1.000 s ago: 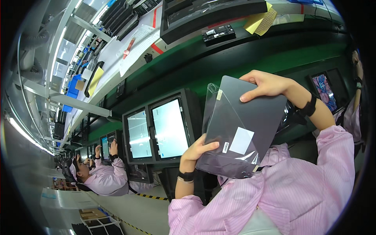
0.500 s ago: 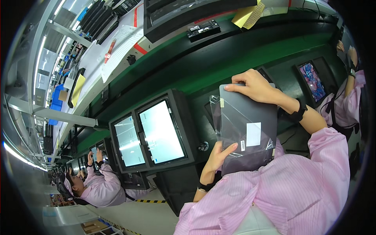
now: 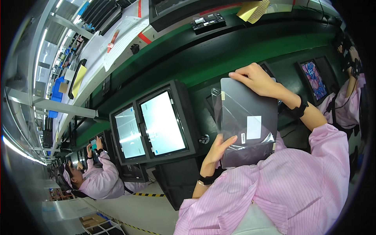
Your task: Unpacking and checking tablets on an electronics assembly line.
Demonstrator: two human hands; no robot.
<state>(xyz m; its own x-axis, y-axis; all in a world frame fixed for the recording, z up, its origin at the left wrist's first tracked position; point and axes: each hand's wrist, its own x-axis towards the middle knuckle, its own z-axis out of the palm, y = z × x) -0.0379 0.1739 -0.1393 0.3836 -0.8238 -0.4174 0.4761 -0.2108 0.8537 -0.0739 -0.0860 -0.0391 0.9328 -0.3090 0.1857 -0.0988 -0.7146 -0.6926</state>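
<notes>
free room is found along the green strip (image 3: 219,69) beyond the far edge of the grey tablet (image 3: 244,102), where a hand could be passed sideways. to the left, a narrow gap is bounded by the tablet and a black tray (image 3: 184,113) with two lit screens; the lower part is partly blocked by the left hand (image 3: 219,152). the tablet's far edge is obstructed by the right hand (image 3: 258,80); the near side is closed off by a pink-striped jacket (image 3: 282,176).

Left hand (image 3: 216,152), fingers partly hidden behind grey tablet (image 3: 254,100). Barcode label (image 3: 243,138), print too small to read. Black tray (image 3: 159,25), cut off along top; co-worker (image 3: 337,107), cut off at right.
</notes>
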